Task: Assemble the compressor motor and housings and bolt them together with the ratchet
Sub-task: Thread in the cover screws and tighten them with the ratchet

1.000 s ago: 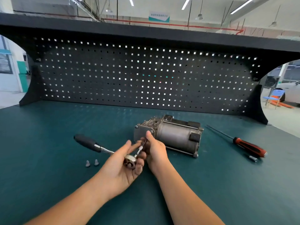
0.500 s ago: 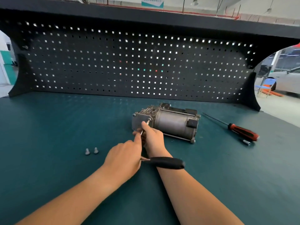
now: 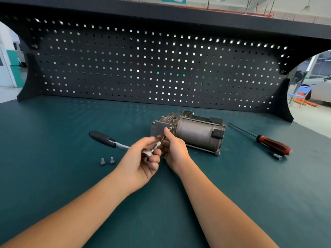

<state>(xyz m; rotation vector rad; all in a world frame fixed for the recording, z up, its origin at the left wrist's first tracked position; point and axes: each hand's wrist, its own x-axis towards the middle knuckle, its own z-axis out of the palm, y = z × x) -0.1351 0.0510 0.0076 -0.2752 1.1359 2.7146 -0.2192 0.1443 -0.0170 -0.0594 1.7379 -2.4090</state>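
Your left hand (image 3: 141, 159) and right hand (image 3: 174, 149) grip one ratchet (image 3: 102, 138) at one compressor (image 3: 195, 135). Two bolts (image 3: 102, 161) lie at nine o'clock, one screwdriver (image 3: 272, 145) at three.

A dark green bench surface (image 3: 53, 176) is bounded at its far edge by a black pegboard (image 3: 89, 68). A compressor (image 3: 195, 133) is laid near the middle. Two bolts (image 3: 107, 161) are set left of it. A screwdriver (image 3: 268, 143) and a small socket (image 3: 277, 156) are placed toward the right edge.

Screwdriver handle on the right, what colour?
The screwdriver handle is red and black; head view, the only one.
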